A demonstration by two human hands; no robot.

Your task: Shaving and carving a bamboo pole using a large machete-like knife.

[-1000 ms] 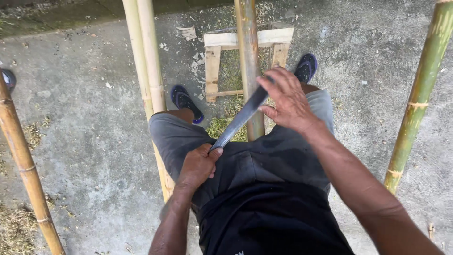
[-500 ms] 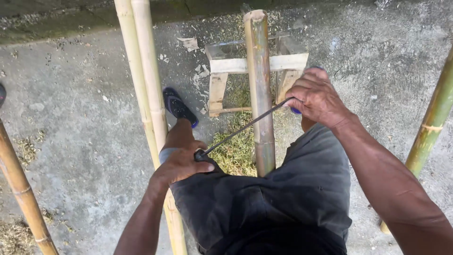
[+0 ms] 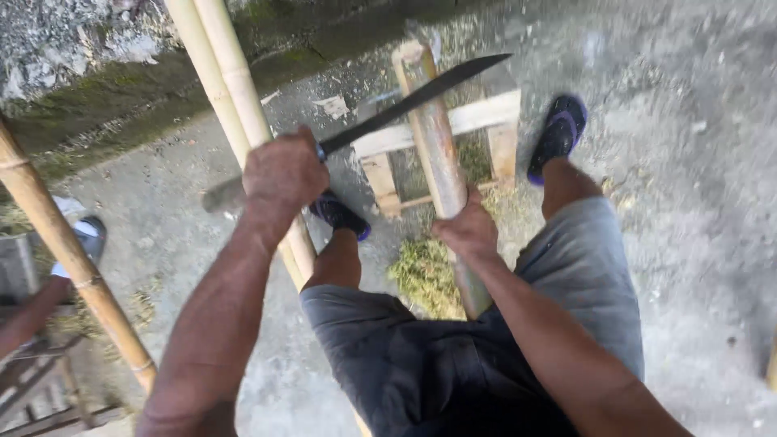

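While the left hand [image 3: 283, 171] is clenched tight round the handle of a machete [image 3: 405, 101], the dark blade runs long and straight from that fist up toward two o'clock, tip out past the top of the work. It crosses over the upper end of the bamboo pole [image 3: 429, 129] being worked, though whether the edge is touching it I cannot tell. That pole has its long axis running from its cut end at twelve o'clock down toward six, between the person's knees, leaning on a small wooden stand [image 3: 481, 117] of pale slats. The right hand [image 3: 468, 233] is wrapped closed round the pole's middle, just below the stand. One machete, one stand, one pole in hand. Two pale bamboo poles [image 3: 235, 97] lie side by side at eleven o'clock, passing behind the left fist, and one more yellow-brown bamboo pole [image 3: 69, 251] slants down at nine o'clock. Two dark blue shoes show, one [image 3: 341, 217] just right of the left wrist, the other [image 3: 558, 133] at two o'clock. A heap of green shavings [image 3: 425, 275] sits on the concrete floor [image 3: 688, 162] under the pole. At the nine o'clock edge, another person's shoe [image 3: 81, 239] and forearm show.
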